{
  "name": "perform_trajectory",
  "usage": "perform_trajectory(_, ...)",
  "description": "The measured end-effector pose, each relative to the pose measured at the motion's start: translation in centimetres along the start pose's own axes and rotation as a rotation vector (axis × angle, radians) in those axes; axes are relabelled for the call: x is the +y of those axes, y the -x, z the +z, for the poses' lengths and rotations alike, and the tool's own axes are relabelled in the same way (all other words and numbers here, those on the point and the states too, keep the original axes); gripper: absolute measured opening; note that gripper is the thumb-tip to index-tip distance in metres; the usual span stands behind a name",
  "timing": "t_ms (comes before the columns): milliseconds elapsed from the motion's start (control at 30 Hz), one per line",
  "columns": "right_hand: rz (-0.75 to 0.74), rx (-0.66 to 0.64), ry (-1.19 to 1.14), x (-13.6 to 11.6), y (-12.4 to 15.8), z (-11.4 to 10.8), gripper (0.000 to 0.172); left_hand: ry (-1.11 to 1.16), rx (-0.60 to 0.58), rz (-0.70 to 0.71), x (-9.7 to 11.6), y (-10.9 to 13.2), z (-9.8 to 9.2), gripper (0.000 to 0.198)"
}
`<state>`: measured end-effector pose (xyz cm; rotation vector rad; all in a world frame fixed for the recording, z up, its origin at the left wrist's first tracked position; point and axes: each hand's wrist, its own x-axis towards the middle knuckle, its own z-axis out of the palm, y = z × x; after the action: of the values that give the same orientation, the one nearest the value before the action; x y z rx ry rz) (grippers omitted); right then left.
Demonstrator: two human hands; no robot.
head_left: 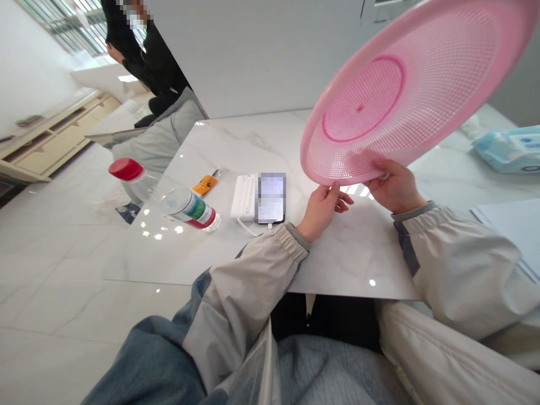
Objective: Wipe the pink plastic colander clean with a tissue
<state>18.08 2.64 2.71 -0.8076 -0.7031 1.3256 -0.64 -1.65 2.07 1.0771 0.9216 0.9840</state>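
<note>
A round pink plastic strainer basket (422, 107) is held up and tilted above the table, its meshed hollow side facing me. My right hand (394, 185) grips its lower rim, the thumb on the inner side and the other fingers mostly hidden. At the bottom left of the same rim, my left hand (323, 211) has its fingertips against the edge, with some fingers curled beneath. Left of that hand lie a phone (270, 198) with its screen lit and a white power bank (243, 197), with a white cable between them.
A clear bottle with a red cap (126, 169) and a label stands on the white marbled table (253, 140) at left. An orange packet (205, 184) lies behind it. To the right are a blue wipes pack (508, 149) and white papers (506, 225). A person in black (139, 62) sits farther back.
</note>
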Motion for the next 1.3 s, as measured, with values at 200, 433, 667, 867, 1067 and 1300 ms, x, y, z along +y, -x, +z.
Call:
perform_trajectory(200,0.052,-0.032,-0.016,0.0,0.5,0.4,0.024,0.003,-0.076,0.01,-0.1,0.1,0.1,0.041)
perform_trajectory(433,0.132,-0.091,0.03,0.3,1.1,0.7,0.02,-0.007,-0.162,0.002,-0.1,0.3,0.3,0.042)
perform_trajectory(667,0.065,-0.012,-0.032,0.1,0.4,0.5,0.023,-0.03,-0.006,0.059,0.0,-0.4,-0.2,0.039)
perform_trajectory(867,-0.009,0.105,-0.063,-0.2,-0.4,-0.1,0.028,-0.005,0.291,0.132,0.9,-0.8,-1.1,0.042)
perform_trajectory(1067,-0.036,0.132,-0.084,0.1,-0.8,-0.5,0.019,0.017,0.238,0.085,0.6,-0.8,-1.0,0.049)
perform_trajectory(1300,0.102,-0.078,-0.038,0.4,0.6,0.6,0.018,-0.027,-0.095,0.05,0.0,-0.2,-0.4,0.056)
